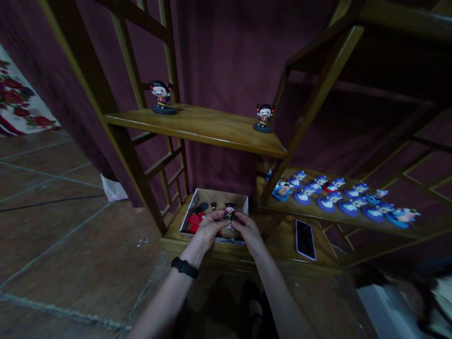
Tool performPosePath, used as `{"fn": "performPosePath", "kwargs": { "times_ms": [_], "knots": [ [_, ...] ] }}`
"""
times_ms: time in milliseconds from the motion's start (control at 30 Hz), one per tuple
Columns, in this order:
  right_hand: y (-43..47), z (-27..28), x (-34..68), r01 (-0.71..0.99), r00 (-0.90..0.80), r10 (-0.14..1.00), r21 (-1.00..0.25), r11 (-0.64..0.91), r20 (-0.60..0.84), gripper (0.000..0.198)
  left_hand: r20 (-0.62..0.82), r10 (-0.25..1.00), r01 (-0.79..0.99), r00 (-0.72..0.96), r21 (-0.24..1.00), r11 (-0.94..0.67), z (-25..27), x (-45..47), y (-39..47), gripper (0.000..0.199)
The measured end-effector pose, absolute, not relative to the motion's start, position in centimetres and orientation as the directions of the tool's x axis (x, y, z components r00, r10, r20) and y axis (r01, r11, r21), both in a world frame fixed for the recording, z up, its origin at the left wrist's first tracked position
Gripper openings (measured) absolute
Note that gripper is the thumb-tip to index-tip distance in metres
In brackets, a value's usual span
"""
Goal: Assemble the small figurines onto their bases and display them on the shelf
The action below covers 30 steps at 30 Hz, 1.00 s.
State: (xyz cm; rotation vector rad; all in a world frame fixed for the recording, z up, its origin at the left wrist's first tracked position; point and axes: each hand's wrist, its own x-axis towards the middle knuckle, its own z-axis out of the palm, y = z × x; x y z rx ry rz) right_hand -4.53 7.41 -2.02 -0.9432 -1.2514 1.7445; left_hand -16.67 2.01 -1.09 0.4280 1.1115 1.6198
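Note:
Between my two hands, above the near side of an open cardboard box [226, 194], is a small black-haired figurine [230, 210] with a dark base. My left hand [211, 225] grips it from the left and my right hand [246, 228] from the right, fingers closed at its base. Inside the box lie red discs [194, 219], a dark disc and other small dark pieces, partly hidden by my left hand. Two similar figurines stand upright on dark round bases on the shelf above: one figurine [161, 94] at the left, another figurine [264, 116] at the right end.
The wooden shelf [205, 123] overhangs the back of the box. On a lower shelf to the right stand several blue and white figurines [330, 200]. A phone [305, 239] lies on the bottom board. Wooden posts [134, 165] frame the left side.

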Motion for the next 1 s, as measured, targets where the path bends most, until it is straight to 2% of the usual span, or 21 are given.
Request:
{"fn": "performPosePath", "kwargs": {
  "times_ms": [133,367,633,767,1000],
  "knots": [
    [7.5,-2.2,-4.4,-0.204,-0.458,0.875,-0.939,-0.276,-0.158,0.042,-0.168,0.890,-0.458,-0.424,0.887,-0.051,-1.6,-16.7,2.4,0.042],
    [7.4,-2.1,-4.3,-0.311,-0.500,0.843,-0.869,-0.386,-0.196,0.042,-0.154,0.892,-0.404,-0.426,0.914,-0.035,-1.5,-16.7,2.5,0.041],
    [7.3,-1.5,-4.2,-0.355,-0.508,0.850,-0.864,-0.357,-0.143,0.039,-0.240,0.900,-0.557,-0.363,0.830,-0.004,-0.9,-16.5,2.0,0.042],
    [7.4,-1.6,-4.1,-0.347,-0.509,0.848,-0.865,-0.363,-0.151,0.041,-0.299,0.901,-0.630,-0.315,0.776,0.037,-0.2,-16.5,1.7,0.034],
    [7.4,-1.5,-4.0,-0.319,-0.499,0.856,-0.889,-0.329,-0.137,0.036,-0.315,0.911,-0.691,-0.265,0.722,0.049,-0.5,-16.8,1.7,0.020]
  ]
}}
